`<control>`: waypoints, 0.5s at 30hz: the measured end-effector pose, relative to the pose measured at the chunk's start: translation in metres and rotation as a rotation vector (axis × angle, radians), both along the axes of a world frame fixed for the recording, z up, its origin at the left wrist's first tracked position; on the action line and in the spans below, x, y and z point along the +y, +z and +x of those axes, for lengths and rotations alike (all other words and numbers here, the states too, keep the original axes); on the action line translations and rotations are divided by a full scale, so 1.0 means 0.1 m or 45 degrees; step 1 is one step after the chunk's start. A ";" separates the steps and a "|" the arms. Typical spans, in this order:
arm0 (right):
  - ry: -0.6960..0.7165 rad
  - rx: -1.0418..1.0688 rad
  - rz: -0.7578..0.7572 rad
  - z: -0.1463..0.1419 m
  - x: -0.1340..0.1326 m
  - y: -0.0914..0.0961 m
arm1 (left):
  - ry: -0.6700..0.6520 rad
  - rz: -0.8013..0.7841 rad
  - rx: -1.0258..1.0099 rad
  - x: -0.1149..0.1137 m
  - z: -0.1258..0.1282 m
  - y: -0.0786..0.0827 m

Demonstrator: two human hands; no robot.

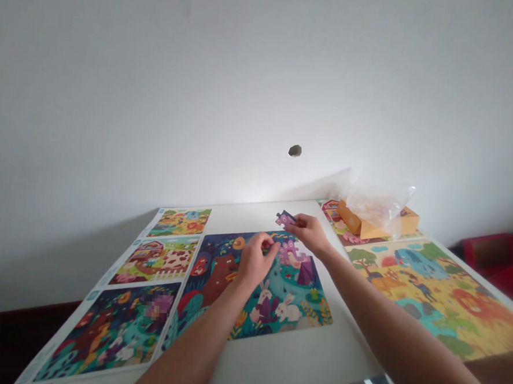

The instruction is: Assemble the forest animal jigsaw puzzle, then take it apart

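Observation:
My right hand (310, 230) pinches a small purple puzzle piece (285, 218) just above the far edge of a forest-animal jigsaw (276, 300) with rabbits and a bear, lying mid-table. My left hand (254, 260) rests on the upper part of that jigsaw, fingers curled in a pinch near an orange patch; what it holds, if anything, I cannot make out. The two hands are close together, the right a little farther back.
A reference sheet (147, 278) with three printed pictures lies at the left. A finished yellow safari jigsaw (441, 296) lies at the right. Behind it stands an orange box (370, 221) with a clear plastic bag (377, 202). The white table (281, 356) meets a white wall.

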State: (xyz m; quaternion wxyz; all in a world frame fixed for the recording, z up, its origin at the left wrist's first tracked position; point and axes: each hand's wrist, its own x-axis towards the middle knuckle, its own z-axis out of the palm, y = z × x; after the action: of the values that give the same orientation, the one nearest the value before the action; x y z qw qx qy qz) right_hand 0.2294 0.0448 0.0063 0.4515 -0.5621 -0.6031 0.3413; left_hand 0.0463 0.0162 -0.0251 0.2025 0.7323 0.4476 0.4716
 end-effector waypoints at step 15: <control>0.124 0.354 -0.004 0.07 -0.30 -0.18 | -0.140 -0.320 -0.368 0.04 0.00 0.07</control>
State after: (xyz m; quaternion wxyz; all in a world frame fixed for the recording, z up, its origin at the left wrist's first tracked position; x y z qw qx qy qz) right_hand 0.2360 0.0143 -0.0118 0.5127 -0.4803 -0.5607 0.4383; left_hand 0.0467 0.0199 -0.0179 0.3800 0.6493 0.4287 0.5003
